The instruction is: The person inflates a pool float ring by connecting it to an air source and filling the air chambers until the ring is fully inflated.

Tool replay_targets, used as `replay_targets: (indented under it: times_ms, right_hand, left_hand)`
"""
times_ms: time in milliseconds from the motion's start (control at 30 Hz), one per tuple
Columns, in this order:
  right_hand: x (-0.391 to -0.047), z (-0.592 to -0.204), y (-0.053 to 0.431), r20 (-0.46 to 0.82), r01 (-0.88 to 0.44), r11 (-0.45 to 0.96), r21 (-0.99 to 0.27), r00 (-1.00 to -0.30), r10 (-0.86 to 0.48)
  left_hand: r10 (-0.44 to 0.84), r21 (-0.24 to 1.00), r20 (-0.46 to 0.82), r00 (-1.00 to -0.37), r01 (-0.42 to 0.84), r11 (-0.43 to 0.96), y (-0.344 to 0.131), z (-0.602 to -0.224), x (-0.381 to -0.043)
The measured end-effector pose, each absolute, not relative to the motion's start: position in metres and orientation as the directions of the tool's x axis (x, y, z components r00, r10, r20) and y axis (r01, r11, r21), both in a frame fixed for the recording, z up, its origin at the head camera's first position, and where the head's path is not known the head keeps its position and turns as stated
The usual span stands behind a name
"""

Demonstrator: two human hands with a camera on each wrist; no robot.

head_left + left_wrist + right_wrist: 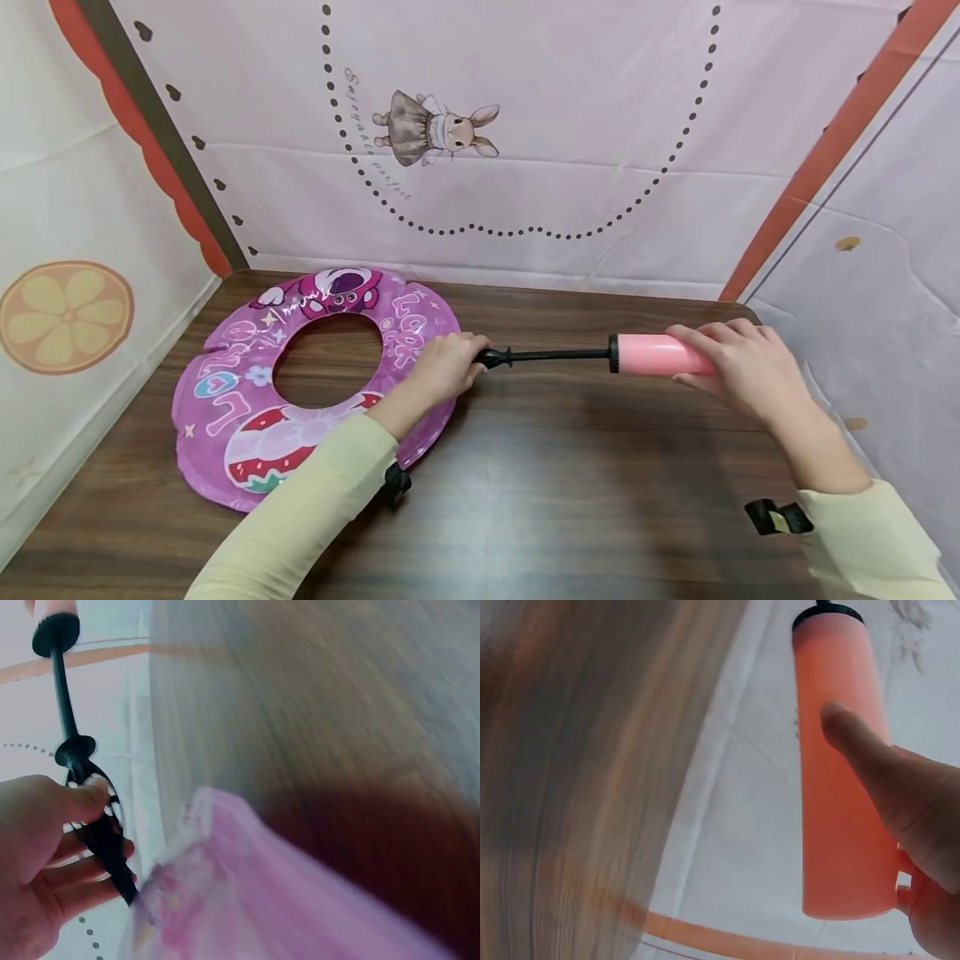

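1. Pink air pump [652,354] is hanging crosswise above the wooden table [570,483].
2. Left hand [442,367] is grasping its black handle [111,856] between thumb [84,801] and fingers [86,894].
3. Right hand [750,367] is gripping its barrel [844,832], thumb lying against it.

Backed beyond the brown wood-grain table [570,475] by pinkish cloth [570,100] with a rabbit print [408,127]; flanked left of the table by white cloth [52,175] with an orange slice [67,317], right of it by pale cloth [885,183]; lit, with glare [487,500] on the table.
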State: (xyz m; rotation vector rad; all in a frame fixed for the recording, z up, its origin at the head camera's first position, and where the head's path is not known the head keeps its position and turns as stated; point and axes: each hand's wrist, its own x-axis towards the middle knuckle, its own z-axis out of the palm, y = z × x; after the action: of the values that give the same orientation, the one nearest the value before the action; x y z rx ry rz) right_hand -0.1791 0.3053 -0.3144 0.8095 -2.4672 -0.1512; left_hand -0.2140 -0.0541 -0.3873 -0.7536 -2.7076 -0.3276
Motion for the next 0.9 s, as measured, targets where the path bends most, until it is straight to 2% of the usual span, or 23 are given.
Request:
replay_targets:
  times_ms: [100, 233, 400, 633, 900]
  right_hand:
    - [-0.180, -0.316, 0.299, 0.460, -0.537, 0.800, 0.266, -0.659, -0.595]
    - [-0.188, -0.330, 0.264, 0.474, -0.578, 0.753, 0.313, -0.592, -0.651]
    - [-0.194, -0.340, 0.225, 0.501, -0.566, 0.742, 0.358, -0.554, -0.665]
    - [-0.195, -0.347, 0.213, 0.456, -0.568, 0.738, 0.364, -0.583, -0.673]
    - [-0.192, -0.337, 0.255, 0.459, -0.578, 0.760, 0.299, -0.611, -0.645]
  left_hand:
    - [0.485, 0.124, 0.377, -0.789, 0.562, 0.818, -0.054, -0.391, -0.214]
    - [0.521, 0.095, 0.413, -0.747, 0.605, 0.791, -0.048, -0.393, -0.213]
    - [0.503, 0.084, 0.452, -0.736, 0.597, 0.798, -0.044, -0.392, -0.211]
    - [0.508, 0.084, 0.421, -0.752, 0.590, 0.803, -0.046, -0.391, -0.210]
    - [0.481, 0.125, 0.363, -0.799, 0.553, 0.824, -0.047, -0.386, -0.211]
